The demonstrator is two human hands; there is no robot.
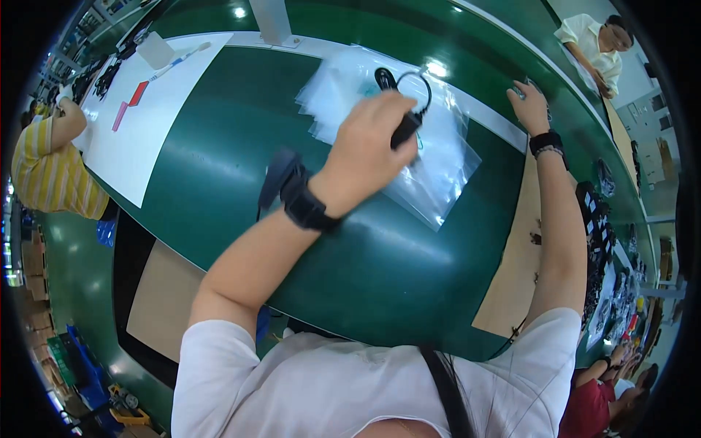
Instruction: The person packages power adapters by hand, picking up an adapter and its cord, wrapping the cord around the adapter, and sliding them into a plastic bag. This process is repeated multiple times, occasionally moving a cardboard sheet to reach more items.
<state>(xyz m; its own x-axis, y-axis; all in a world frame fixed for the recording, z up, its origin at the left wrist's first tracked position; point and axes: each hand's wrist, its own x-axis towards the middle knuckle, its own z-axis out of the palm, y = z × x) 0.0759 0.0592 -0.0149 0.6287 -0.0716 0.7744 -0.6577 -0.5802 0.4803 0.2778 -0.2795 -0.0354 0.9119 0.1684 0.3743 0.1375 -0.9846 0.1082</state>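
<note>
My left hand (pixel 369 142) is closed around a small black block with a black cable (pixel 406 130). The cable makes a loop and a coiled bundle beyond the fingers. Just below this hand lies a loose pile of clear plastic bags (pixel 438 186) on the green table. My right hand (pixel 529 109) reaches over the far right edge onto the green surface beyond, its thumb and forefinger apart. Beside its fingers is a shiny dark item (pixel 542 89), partly hidden by the hand, whose kind I cannot make out.
A white sheet (pixel 171 102) at the left carries a pink strip, a red piece and a pen-like tool. Brown board (pixel 511 277) lies under my right forearm. A metal post (pixel 270 22) stands at the far edge. Other people work at left, far right and lower right.
</note>
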